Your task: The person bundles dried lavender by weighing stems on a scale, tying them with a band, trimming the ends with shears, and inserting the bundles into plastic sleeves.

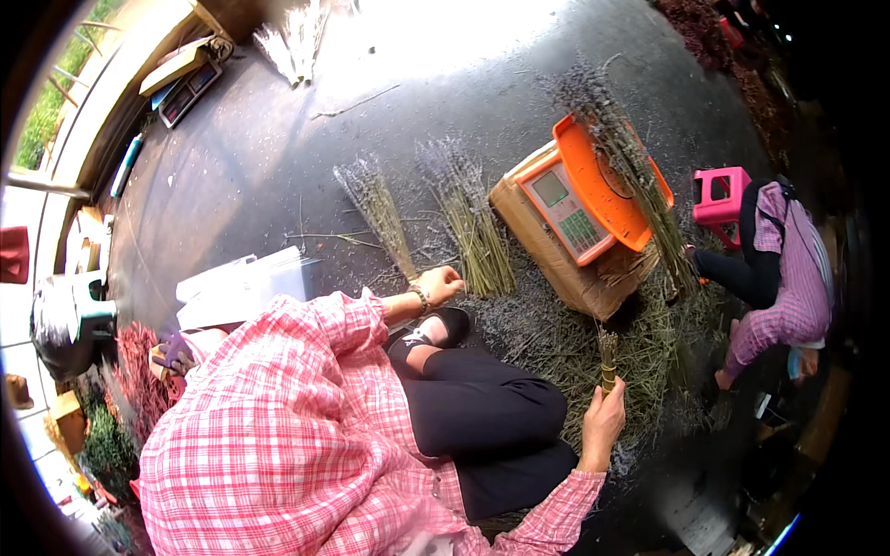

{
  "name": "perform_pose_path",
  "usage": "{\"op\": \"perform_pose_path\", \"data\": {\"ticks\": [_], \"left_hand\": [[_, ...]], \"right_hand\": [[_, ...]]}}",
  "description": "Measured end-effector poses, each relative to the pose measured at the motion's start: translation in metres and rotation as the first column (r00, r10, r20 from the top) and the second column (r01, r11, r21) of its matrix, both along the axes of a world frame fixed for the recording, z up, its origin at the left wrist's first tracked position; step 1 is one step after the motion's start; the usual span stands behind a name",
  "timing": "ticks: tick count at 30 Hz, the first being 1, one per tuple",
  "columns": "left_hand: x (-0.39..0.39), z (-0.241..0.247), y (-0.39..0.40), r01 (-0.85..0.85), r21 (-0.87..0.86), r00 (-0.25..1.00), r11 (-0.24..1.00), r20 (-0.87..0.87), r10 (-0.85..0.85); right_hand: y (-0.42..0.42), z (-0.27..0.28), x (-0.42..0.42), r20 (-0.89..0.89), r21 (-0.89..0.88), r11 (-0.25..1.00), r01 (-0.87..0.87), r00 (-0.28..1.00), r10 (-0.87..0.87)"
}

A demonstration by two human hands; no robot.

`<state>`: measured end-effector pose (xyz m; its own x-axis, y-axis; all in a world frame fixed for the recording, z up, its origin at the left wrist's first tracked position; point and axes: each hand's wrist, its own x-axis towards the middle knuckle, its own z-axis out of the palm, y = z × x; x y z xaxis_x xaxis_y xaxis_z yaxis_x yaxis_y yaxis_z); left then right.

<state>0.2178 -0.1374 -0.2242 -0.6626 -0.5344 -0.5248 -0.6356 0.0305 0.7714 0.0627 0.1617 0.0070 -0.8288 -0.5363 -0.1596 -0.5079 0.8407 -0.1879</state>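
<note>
My right hand (602, 422) grips a bunch of dried stems (609, 358), bound with a band near its cut ends, which point away from the hand. The rest of that bunch is mostly hidden by the hand. My left hand (441, 283), with a bracelet at the wrist, has curled fingers beside the stem ends of a lavender bunch (476, 243) on the floor. Whether those fingers pinch anything is too small to tell. A thinner lavender bunch (381, 212) lies just beyond the left wrist.
An orange digital scale (580, 194) rests on a cardboard box (549, 260), with long lavender stems (643, 181) across its pan. Loose stems (646, 375) litter the floor. A co-worker (786, 278) crouches by a pink stool (719, 198). White sheets or boxes (243, 285) lie left.
</note>
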Motion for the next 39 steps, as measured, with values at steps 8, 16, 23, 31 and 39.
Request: {"op": "perform_pose_path", "data": {"ticks": [8, 16, 23, 31, 39], "left_hand": [[0.175, -0.086, -0.058, -0.242, -0.536, 0.498, 0.809, 0.647, 0.577], [0.178, -0.083, -0.076, -0.382, -0.506, 0.285, 0.773, 0.731, 0.62], [0.21, -0.112, -0.091, -0.407, -0.491, 0.401, 0.77, 0.661, 0.634], [0.252, -0.12, -0.095, -0.468, -0.478, 0.472, 0.743, 0.576, 0.668], [0.262, -0.094, -0.13, -0.435, -0.371, 0.768, 0.82, 0.323, 0.553]], "right_hand": [[0.003, -0.02, -0.031, 0.236, 0.006, 0.996, -0.091, 0.968, 0.087], [-0.004, -0.028, -0.034, 0.37, 0.027, 0.998, -0.054, 0.928, 0.04], [0.004, -0.024, -0.03, 0.395, 0.054, 0.998, 0.029, 0.917, -0.048], [-0.013, -0.018, -0.031, 0.363, 0.039, 0.999, -0.011, 0.932, -0.004], [-0.023, -0.017, -0.026, 0.314, 0.051, 0.999, -0.01, 0.949, -0.007]]}}
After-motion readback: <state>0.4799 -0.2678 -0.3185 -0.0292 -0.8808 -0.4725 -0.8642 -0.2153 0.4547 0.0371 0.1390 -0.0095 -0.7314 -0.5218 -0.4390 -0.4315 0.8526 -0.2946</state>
